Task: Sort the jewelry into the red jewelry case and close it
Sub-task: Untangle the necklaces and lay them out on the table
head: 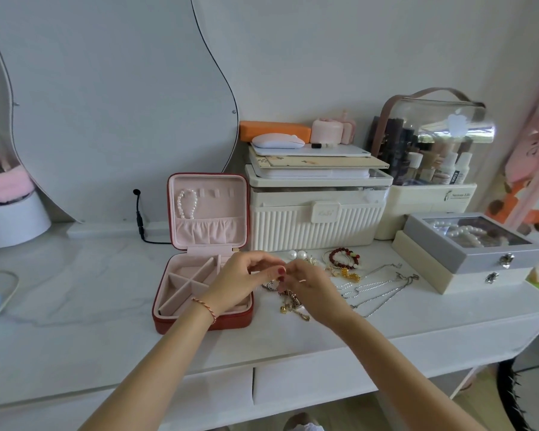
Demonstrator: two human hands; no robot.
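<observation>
White dressing table under a curvy mirror: the red jewelry case stands open, a pearl bracelet already hanging in its lid and the compartments looking bare. Just right of it lie charms, silver chains and a red bead bracelet. Both hands meet above the pile, the left hand and right hand pinching one small piece I can't identify. Sorting looks barely begun; next, I'd guess, it goes left into a compartment.
</observation>
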